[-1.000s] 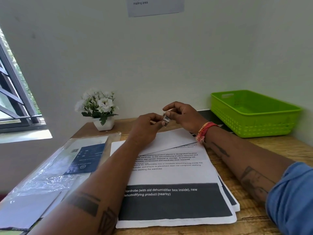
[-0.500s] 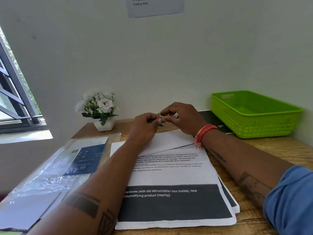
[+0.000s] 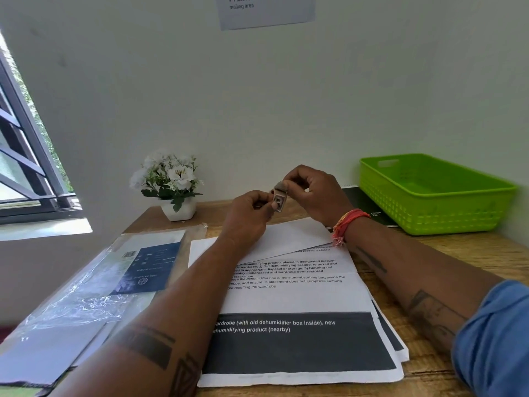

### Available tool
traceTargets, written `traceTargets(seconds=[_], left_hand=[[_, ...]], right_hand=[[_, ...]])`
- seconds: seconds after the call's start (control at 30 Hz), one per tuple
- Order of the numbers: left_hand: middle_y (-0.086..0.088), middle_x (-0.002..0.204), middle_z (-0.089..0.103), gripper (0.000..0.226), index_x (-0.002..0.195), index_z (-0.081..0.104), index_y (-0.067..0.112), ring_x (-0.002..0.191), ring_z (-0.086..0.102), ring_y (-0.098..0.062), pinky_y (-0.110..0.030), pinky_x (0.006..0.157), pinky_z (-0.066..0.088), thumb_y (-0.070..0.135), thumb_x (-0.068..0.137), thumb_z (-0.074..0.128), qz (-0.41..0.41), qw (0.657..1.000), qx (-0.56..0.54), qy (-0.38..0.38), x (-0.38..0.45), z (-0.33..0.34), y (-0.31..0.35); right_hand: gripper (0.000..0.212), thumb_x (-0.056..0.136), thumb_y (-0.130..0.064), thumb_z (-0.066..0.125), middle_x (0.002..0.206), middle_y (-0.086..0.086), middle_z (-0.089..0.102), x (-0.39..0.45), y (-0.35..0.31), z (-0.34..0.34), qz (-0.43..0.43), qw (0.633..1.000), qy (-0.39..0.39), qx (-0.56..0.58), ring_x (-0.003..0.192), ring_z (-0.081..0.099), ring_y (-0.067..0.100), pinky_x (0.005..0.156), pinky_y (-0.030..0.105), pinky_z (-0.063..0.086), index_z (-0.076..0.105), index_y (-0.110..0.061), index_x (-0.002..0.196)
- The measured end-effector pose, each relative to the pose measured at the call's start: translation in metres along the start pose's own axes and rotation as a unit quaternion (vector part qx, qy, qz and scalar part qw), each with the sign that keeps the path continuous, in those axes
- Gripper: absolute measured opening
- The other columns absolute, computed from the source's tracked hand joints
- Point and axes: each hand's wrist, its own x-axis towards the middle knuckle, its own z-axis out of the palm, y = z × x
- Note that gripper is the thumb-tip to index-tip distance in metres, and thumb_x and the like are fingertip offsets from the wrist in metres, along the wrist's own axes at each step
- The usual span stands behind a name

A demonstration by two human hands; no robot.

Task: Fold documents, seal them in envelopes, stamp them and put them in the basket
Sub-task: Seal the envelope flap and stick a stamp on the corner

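Both hands, left hand [image 3: 252,209] and right hand [image 3: 313,191], pinch a small stamp [image 3: 279,200] above the envelope [image 3: 297,234] at 12 o'clock; likely light, flimsy, best held by edges.

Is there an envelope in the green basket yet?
No. The basket shows only its bare green floor, and the white envelope lies on the papers under the hands.

I see both hands pinching a small stamp [image 3: 279,199] above the white envelope [image 3: 297,237]; left hand [image 3: 252,216], right hand [image 3: 316,193], green basket [image 3: 429,193] at two o'clock.
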Motion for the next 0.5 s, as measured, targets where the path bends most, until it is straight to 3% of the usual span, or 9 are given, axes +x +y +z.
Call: traceTargets(seconds=[0.23,0.33,0.5], left_hand=[[0.001,0.082,0.071,0.003,0.089,0.074,0.020,0.076,0.060,-0.012,-0.045,0.090,0.055,0.018,0.090,0.074,-0.005,1.000,-0.004,0.000,-0.0002,0.0010,-0.0002],[0.004,0.078,0.071,0.002,0.088,0.075,0.020,0.074,0.058,-0.011,-0.040,0.082,0.052,0.018,0.088,0.075,-0.011,1.000,-0.027,-0.004,0.0008,0.0031,-0.0011],[0.005,0.071,0.067,0.025,0.083,0.077,0.022,0.072,0.054,-0.013,-0.036,0.075,0.047,0.046,0.086,0.071,-0.030,0.998,-0.061,0.013,0.0023,0.0029,0.0004]], right_hand=[[0.009,0.094,-0.025,0.064,0.078,-0.005,0.072,0.0004,0.0005,0.0005,0.030,0.999,0.002,0.011,0.073,0.068,0.013,0.067,0.031,0.055,0.069,-0.019,0.092],[0.008,0.093,-0.025,0.066,0.079,-0.006,0.072,-0.0004,-0.0012,0.0000,0.024,1.000,-0.001,0.009,0.073,0.067,0.011,0.069,0.031,0.054,0.070,-0.019,0.091],[0.008,0.091,-0.025,0.069,0.081,-0.009,0.073,-0.0026,-0.0051,-0.0015,-0.027,0.999,-0.023,-0.018,0.075,0.066,0.011,0.075,0.034,0.052,0.074,-0.019,0.089]])
